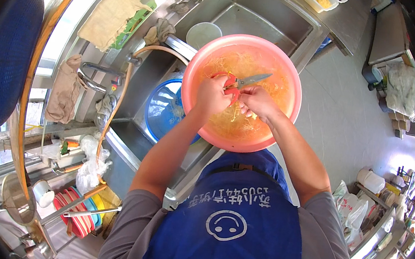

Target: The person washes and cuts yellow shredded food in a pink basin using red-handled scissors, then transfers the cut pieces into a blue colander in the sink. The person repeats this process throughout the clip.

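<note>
My left hand (213,94) grips a pair of scissors by the red handles (230,94). The metal blades (254,79) point to the right over a large pink plastic basin (236,145). Close beside the handles, my right hand (259,102) pinches pale yellow, root-like strands (235,114) between its fingertips; how many pieces it holds is hidden. More thin yellowish strands (247,125) float in the liquid in the basin. The basin rests across the edge of a stainless steel double sink, in front of my blue apron.
A blue basin (160,109) sits in the near sink compartment, with a hose (118,108) and a tap (94,83) to its left. In the far compartment (264,23) stands a pale round container (203,34). White trays (318,0) lie on the counter beyond; loaded shelves (378,197) line the right.
</note>
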Tool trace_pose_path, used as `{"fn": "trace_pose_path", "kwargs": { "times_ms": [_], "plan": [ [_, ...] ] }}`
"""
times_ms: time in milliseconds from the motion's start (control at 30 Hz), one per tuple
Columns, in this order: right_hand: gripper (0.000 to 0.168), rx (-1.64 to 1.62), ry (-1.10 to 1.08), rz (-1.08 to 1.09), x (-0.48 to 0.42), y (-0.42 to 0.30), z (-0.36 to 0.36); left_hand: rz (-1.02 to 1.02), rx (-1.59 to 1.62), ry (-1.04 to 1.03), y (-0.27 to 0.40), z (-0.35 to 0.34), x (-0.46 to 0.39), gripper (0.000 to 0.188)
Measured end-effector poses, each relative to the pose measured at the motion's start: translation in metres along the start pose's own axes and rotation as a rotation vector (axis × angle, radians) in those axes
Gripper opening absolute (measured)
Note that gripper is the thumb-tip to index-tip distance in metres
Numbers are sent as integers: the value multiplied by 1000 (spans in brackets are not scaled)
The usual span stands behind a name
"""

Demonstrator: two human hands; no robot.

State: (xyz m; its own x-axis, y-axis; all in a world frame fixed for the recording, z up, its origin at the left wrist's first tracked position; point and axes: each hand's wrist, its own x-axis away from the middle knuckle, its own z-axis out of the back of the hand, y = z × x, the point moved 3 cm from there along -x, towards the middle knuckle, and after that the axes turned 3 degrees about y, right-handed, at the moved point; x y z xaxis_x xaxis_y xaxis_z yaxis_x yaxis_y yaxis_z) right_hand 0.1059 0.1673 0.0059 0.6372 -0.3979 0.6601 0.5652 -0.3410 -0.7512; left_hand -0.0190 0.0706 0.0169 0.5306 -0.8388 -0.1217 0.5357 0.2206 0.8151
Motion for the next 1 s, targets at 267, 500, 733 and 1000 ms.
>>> {"fn": "trace_pose_path", "kwargs": {
  "times_ms": [267,500,733,1000],
  "plan": [
    [10,-66,-38,-5,7,12,-1,-79,-206,148,0,-4,-10,24],
    [15,-483,-122,20,21,11,-1,339,368,138,-72,19,-35,24],
    [34,-922,-122,26,12,-8,-15,518,919,93,-23,38,-4,24],
    [73,-1010,-507,133,6,-17,-62,374,307,50,-10,49,30,26]
  ]
}}
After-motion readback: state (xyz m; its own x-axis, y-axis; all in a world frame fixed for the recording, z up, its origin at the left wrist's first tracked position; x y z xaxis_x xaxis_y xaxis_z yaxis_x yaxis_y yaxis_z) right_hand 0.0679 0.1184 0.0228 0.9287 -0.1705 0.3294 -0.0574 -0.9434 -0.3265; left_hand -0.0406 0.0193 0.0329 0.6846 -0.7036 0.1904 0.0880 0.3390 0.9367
